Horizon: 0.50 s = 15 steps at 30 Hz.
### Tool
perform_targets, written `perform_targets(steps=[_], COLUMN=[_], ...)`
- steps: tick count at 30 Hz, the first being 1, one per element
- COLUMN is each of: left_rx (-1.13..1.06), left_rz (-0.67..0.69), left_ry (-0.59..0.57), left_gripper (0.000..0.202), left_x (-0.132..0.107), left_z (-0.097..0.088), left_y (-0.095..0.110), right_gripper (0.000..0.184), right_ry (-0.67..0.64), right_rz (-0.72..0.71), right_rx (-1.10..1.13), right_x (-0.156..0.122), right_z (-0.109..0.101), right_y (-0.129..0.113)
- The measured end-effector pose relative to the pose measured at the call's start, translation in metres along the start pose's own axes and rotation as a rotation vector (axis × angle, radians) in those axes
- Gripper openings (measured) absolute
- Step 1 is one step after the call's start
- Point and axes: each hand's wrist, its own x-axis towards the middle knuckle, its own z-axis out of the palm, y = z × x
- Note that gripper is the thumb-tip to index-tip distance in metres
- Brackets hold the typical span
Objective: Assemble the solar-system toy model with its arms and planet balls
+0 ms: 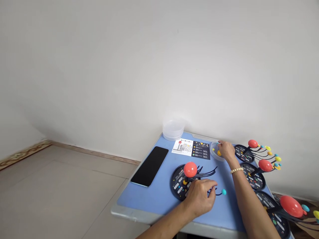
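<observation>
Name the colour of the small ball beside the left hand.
Turquoise. The small ball tips the black wire arm in the left hand; head view.

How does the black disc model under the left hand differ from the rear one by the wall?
The near black disc model shows bare wire arms, just one tipped with a cyan bead; the rear black disc model has coloured beads on its arm tips. The left hand rests on the near model, not the rear one. Both have a red ball on a black base.
</observation>
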Motion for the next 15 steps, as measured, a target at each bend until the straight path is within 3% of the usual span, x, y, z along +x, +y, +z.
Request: perform_targets(steps=[9,12,15], left_rx=[0.038,0.062,0.099], left_rz=[0.048,0.034,0.031], left_ry=[-0.042,-0.042,-0.049], left_gripper=[0.024,0.017,0.017], left_x=[-0.006,-0.007,-0.007], left_z=[-0.001,0.001,0.003], left_y=[0.001,0.000,-0.004], right_gripper=[0.024,0.017,0.017], right_ry=[0.029,0.090,0.168], right_rz=[0.077,0.052,-0.014], right_rx=[0.127,0.259,0.443], right_x=[0.017,0.010,-0.013], right_z=[0.013,0.002,-0.017], right_y=[-0.012,-0.011,-0.004])
